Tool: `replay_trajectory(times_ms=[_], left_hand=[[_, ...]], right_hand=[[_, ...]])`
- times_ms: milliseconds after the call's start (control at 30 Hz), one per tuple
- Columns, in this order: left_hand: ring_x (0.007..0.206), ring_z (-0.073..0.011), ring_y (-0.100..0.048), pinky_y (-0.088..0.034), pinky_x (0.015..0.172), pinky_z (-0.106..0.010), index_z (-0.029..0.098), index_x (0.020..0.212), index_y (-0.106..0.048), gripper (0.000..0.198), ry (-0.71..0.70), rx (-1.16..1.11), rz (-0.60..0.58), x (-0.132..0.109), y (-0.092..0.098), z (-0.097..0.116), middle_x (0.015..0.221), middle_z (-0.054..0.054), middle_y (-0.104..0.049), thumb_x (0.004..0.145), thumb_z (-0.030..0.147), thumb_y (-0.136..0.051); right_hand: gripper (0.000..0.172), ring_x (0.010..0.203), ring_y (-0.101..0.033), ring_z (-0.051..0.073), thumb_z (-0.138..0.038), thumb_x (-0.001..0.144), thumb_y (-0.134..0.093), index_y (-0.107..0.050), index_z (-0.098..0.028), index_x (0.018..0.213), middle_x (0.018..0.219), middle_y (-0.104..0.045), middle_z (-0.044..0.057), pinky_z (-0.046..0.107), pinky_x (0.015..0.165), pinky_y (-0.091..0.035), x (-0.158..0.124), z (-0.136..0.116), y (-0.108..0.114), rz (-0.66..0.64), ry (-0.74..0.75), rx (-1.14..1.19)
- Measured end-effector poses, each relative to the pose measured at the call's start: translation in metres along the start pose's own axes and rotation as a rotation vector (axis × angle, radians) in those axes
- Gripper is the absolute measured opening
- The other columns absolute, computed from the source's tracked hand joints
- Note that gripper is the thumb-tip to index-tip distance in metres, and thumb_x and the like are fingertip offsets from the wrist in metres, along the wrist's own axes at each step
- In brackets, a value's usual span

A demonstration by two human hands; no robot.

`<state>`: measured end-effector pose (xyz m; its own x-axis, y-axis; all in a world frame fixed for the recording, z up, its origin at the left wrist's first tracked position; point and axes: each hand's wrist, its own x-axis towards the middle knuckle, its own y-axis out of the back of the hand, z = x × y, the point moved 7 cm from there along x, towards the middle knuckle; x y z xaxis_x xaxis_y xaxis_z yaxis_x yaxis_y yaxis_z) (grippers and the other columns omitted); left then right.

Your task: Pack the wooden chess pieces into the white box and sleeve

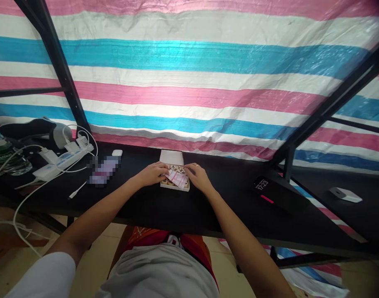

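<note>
A shallow wooden box (174, 188) with small tiles inside sits on the black table (183, 211), its pale lid (171, 157) lying just behind it. Over the box both hands pinch a small pink-and-white printed paper (177, 178). My left hand (152, 173) grips the paper's left edge with curled fingers. From the right, my right hand (199, 176) holds the other edge, fingers closed.
A white power strip (63, 160) with plugs and cables lies at the left, beside a blurred object (102, 169) and a small white case (117, 152). A phone (264, 188) with a lit screen rests at the right, a white device (345, 194) farther right. A striped tarp hangs behind.
</note>
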<state>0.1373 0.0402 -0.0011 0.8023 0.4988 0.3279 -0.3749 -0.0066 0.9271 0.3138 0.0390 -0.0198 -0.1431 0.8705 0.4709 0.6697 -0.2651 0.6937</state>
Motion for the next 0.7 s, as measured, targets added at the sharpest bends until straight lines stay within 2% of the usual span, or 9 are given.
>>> replay_trajectory(times_ms=[133,233,333,400,500,600,700], left_hand=[[0.098,-0.0212,-0.053,-0.04,0.092,-0.034,0.018,0.094,-0.062,0.021,-0.054,0.176,-0.048,0.001,-0.005,0.004,0.097,-0.008,-0.06,0.088,0.021,-0.042],[0.096,-0.0224,-0.053,-0.04,0.09,-0.035,0.017,0.092,-0.061,0.02,-0.052,0.202,-0.045,0.001,-0.006,0.008,0.095,-0.009,-0.059,0.088,0.021,-0.042],[0.097,-0.0229,-0.052,-0.041,0.091,-0.034,0.016,0.086,-0.061,0.018,-0.064,0.187,-0.054,0.0,-0.007,0.013,0.095,-0.01,-0.057,0.085,0.025,-0.046],[0.097,-0.0223,-0.052,-0.041,0.09,-0.032,0.017,0.085,-0.061,0.02,-0.051,0.157,-0.074,0.0,-0.007,0.014,0.096,-0.009,-0.057,0.085,0.032,-0.048],[0.099,-0.0228,-0.052,-0.041,0.089,-0.032,0.018,0.091,-0.06,0.033,0.006,0.086,-0.093,-0.002,-0.005,0.012,0.102,-0.008,-0.057,0.083,0.049,-0.051],[0.1,-0.0226,-0.052,-0.041,0.089,-0.032,0.018,0.096,-0.058,0.042,0.052,0.024,-0.101,-0.002,-0.004,0.008,0.105,-0.007,-0.056,0.083,0.058,-0.048],[0.101,-0.0217,-0.052,-0.041,0.088,-0.032,0.018,0.094,-0.057,0.039,0.07,0.003,-0.102,-0.002,-0.005,0.003,0.105,-0.007,-0.056,0.088,0.053,-0.043]], right_hand=[[0.035,0.102,-0.056,0.02,-0.023,0.089,-0.036,-0.062,-0.02,0.111,0.109,-0.061,0.009,0.036,0.095,-0.04,0.004,0.029,-0.006,-0.026,-0.036,-0.054],[0.052,0.113,-0.05,0.018,-0.005,0.081,-0.03,-0.054,-0.021,0.125,0.124,-0.055,0.007,0.037,0.1,-0.037,0.01,0.04,-0.015,-0.131,0.035,-0.113],[0.066,0.116,-0.047,0.018,0.001,0.076,-0.031,-0.042,-0.024,0.136,0.131,-0.05,0.006,0.036,0.1,-0.037,0.02,0.043,-0.019,-0.219,0.101,-0.174],[0.063,0.108,-0.052,0.02,-0.003,0.079,-0.034,-0.039,-0.023,0.138,0.124,-0.053,0.009,0.036,0.096,-0.04,0.027,0.044,-0.022,-0.276,0.122,-0.239],[0.046,0.095,-0.055,0.021,-0.014,0.087,-0.036,-0.049,-0.018,0.131,0.108,-0.06,0.012,0.035,0.09,-0.041,0.033,0.042,-0.026,-0.328,0.158,-0.331],[0.036,0.094,-0.056,0.021,-0.019,0.089,-0.037,-0.059,-0.015,0.117,0.102,-0.062,0.011,0.033,0.09,-0.041,0.032,0.046,-0.02,-0.268,0.119,-0.359],[0.03,0.095,-0.058,0.021,-0.021,0.087,-0.043,-0.062,-0.017,0.11,0.102,-0.065,0.009,0.033,0.089,-0.04,0.027,0.058,-0.009,-0.192,-0.012,-0.324]])
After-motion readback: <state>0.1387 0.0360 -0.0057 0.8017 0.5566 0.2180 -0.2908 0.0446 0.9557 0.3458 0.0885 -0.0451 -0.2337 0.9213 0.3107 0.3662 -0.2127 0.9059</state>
